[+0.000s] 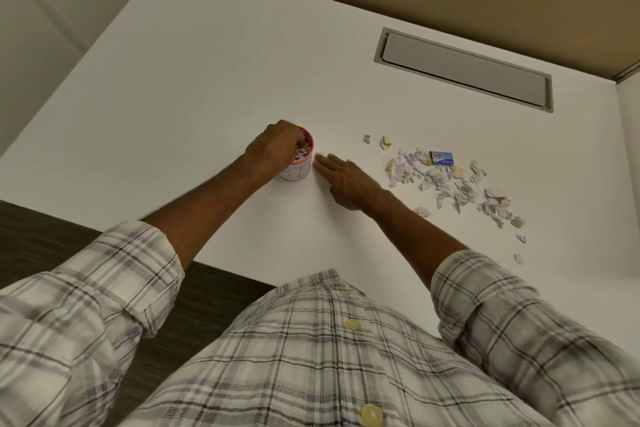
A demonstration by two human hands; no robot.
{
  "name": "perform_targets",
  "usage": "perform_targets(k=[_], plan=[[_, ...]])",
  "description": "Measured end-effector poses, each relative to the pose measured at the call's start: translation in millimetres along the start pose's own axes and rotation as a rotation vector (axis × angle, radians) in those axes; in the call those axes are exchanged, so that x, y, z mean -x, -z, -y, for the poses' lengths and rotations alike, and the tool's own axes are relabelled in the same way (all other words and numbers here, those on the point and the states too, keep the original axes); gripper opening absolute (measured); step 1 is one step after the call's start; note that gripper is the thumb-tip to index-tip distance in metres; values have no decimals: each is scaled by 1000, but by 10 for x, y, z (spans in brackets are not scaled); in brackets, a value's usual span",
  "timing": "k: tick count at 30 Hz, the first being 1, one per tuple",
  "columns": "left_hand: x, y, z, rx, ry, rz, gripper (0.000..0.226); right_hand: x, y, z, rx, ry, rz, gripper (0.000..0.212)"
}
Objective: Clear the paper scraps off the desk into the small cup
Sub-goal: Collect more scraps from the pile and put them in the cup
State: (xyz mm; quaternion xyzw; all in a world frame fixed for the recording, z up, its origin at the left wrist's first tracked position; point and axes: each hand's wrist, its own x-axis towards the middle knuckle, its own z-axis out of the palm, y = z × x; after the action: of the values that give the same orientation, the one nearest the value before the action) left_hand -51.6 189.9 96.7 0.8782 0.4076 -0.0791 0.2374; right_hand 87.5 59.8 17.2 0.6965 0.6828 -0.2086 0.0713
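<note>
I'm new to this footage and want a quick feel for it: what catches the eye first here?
First the scatter of torn paper scraps on the white desk, to the person's right, with a small blue box among them. Then the small cup at centre, already holding scraps, with the left hand curled over its mouth and the right hand lying flat on the desk just beside it.

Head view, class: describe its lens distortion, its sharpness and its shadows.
In the head view, the wide lens swells the plaid sleeves at the bottom, which look soft; the paper scraps and cup are fairly sharp; lighting is even, with faint shadows beside the right hand on the white desk, no glare.
</note>
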Motion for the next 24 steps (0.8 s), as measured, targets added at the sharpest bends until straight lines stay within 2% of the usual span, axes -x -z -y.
perform_targets(k=[4,9,12,17,20,24], plan=[[-2,-12,-37,-4,21,27,32,192,-131,-134,-8,-12,-178,52],[-79,-20,-90,-66,63,107,35,881,-500,-476,-29,12,-362,38],[-116,-41,-116,-122,41,89,34,1336,-746,-748,29,-103,-426,37],[-131,-42,-142,-238,24,137,43,1963,-927,-1109,-125,-332,-559,35],[-107,82,-175,-266,-23,110,30,2179,-985,-1168,-307,-500,-601,43],[-92,231,-195,-264,-58,52,24,2195,-1165,-966,-428,-519,-445,80]])
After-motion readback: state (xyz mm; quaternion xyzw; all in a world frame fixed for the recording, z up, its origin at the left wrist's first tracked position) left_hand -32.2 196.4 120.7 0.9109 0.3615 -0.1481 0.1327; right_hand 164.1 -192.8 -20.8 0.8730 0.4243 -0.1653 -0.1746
